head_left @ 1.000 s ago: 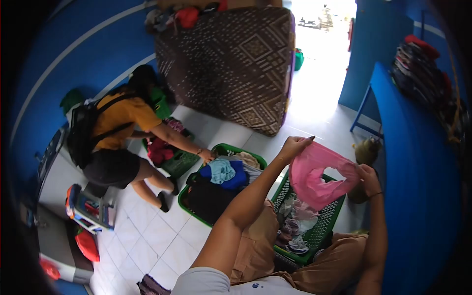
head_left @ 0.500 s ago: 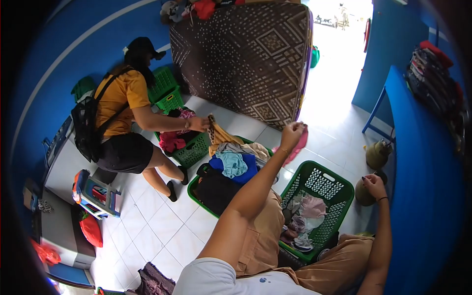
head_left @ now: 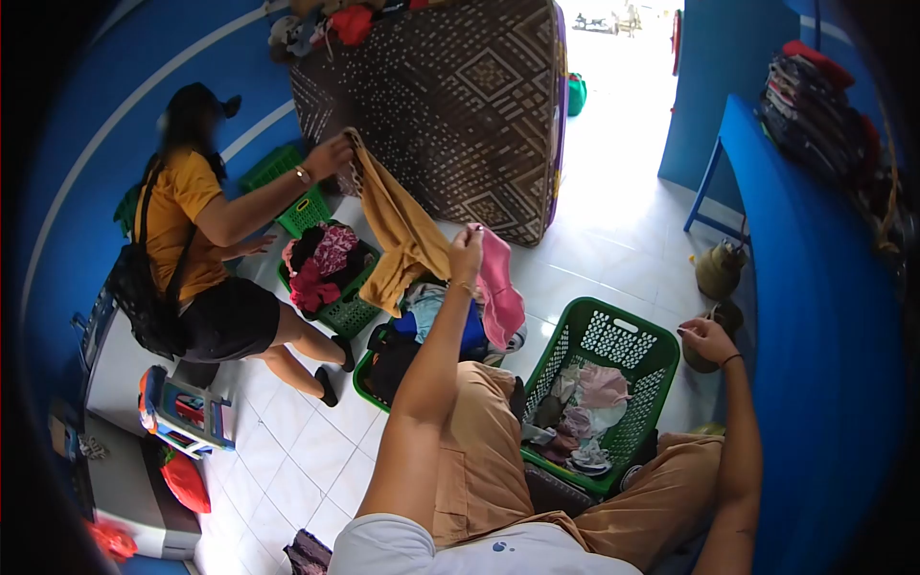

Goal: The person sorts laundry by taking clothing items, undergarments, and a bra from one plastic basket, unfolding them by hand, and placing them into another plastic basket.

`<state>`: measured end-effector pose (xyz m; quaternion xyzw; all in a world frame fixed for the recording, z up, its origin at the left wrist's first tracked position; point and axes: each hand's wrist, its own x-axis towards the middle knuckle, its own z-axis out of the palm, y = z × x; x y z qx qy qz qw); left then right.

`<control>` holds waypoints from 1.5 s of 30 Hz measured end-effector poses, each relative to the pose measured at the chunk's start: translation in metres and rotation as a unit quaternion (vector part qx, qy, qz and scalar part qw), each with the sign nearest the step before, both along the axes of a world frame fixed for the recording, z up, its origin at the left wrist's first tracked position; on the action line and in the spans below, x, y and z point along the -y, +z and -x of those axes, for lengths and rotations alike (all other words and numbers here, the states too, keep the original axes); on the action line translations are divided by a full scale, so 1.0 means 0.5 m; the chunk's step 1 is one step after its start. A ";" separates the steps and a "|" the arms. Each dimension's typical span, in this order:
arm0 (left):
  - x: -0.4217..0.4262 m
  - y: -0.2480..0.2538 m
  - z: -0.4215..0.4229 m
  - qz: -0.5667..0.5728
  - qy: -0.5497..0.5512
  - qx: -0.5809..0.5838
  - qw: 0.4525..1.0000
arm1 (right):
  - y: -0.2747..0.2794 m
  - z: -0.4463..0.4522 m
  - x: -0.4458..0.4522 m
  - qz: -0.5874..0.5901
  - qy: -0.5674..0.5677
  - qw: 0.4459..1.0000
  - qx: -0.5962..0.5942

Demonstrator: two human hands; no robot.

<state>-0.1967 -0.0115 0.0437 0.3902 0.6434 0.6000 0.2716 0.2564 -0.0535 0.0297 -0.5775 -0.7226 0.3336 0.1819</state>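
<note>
My left hand [head_left: 466, 257] is closed on a pink cloth [head_left: 499, 289], which hangs down beside it over the clothes basket. Out to the right, my right hand [head_left: 707, 339] holds nothing, its fingers partly bent and apart. Between my knees stands a green basket [head_left: 659, 379] with small pale garments [head_left: 596, 393] at its bottom. Another green basket [head_left: 364, 383] further left holds blue, light blue and black clothes [head_left: 395, 359], partly hidden by my left arm. A mustard garment [head_left: 398, 230] hangs above it from a co-worker's raised hand.
The co-worker [head_left: 192, 230] in an orange shirt stands at the left. Near them is a green basket of pink and red clothes [head_left: 321, 264]. A patterned mattress [head_left: 450, 115] leans behind. A blue table [head_left: 805, 249] lines the right, and a stool [head_left: 189, 407] stands at left.
My left hand has moved the pink cloth leftward, and my right hand has let go of it. The co-worker has straightened up and lifted the mustard garment out of the basket.
</note>
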 end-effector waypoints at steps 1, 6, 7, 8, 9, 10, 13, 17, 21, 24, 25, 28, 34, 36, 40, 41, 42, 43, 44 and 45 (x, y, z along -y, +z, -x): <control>0.010 -0.008 0.009 0.008 -0.013 -0.011 1.000 | 0.003 0.004 0.001 0.001 -0.005 1.000 -0.001; 0.010 -0.014 0.066 0.050 -0.077 -0.064 0.994 | 0.016 0.018 0.002 0.016 0.010 1.000 0.025; 0.015 -0.020 0.077 0.059 -0.090 -0.074 0.991 | 0.017 0.019 0.001 0.017 0.014 0.999 0.037; 0.014 -0.022 0.087 0.068 -0.103 -0.084 0.989 | 0.017 0.021 -0.001 0.018 0.018 0.999 0.048; 0.020 -0.031 0.089 0.078 -0.116 -0.093 0.986 | 0.017 0.022 -0.002 0.020 0.021 0.998 0.060; 0.016 -0.032 0.101 0.088 -0.129 -0.103 0.982 | 0.015 0.022 -0.003 0.023 0.025 0.997 0.071; 0.016 -0.043 0.123 0.116 -0.169 -0.132 0.970 | 0.005 0.019 -0.008 0.023 0.032 0.997 0.074; 0.028 -0.080 0.119 0.153 -0.229 -0.166 0.947 | 0.000 0.016 -0.005 0.026 0.035 0.996 0.077; 0.009 -0.106 0.105 0.190 -0.305 -0.196 0.912 | 0.000 0.002 -0.002 0.025 0.042 0.995 0.086; -0.004 -0.130 0.089 0.213 -0.371 -0.217 0.878 | 0.017 -0.001 0.008 0.020 0.028 0.995 0.089; -0.016 -0.134 0.084 0.219 -0.392 -0.225 0.865 | 0.017 -0.008 0.010 0.007 0.031 0.996 0.080; -0.035 -0.155 0.020 0.234 -0.446 -0.250 0.827 | 0.040 -0.033 0.016 -0.078 -0.036 0.993 0.082; -0.073 -0.236 -0.103 0.269 -0.502 -0.274 0.775 | 0.177 -0.126 0.045 -0.506 -0.294 0.776 0.236; -0.078 -0.303 -0.159 0.282 -0.504 -0.275 0.769 | 0.191 -0.164 0.045 -0.522 -0.359 0.697 0.335; -0.067 -0.443 -0.243 0.306 -0.509 -0.274 0.757 | 0.203 -0.220 0.011 -0.454 -0.414 0.614 0.496; -0.055 -0.480 -0.264 0.310 -0.510 -0.274 0.754 | 0.210 -0.226 0.003 -0.451 -0.412 0.614 0.500; -0.026 -0.522 -0.264 0.317 -0.510 -0.273 0.752 | 0.222 -0.232 -0.009 -0.399 -0.413 0.632 0.521; -0.006 -0.563 -0.283 0.324 -0.510 -0.272 0.749 | 0.228 -0.236 -0.020 -0.345 -0.412 0.648 0.539; 0.006 -0.600 -0.289 0.331 -0.510 -0.272 0.746 | 0.231 -0.240 -0.032 -0.290 -0.411 0.662 0.556; 0.028 -0.638 -0.293 0.339 -0.510 -0.272 0.742 | 0.230 -0.243 -0.047 -0.234 -0.408 0.674 0.570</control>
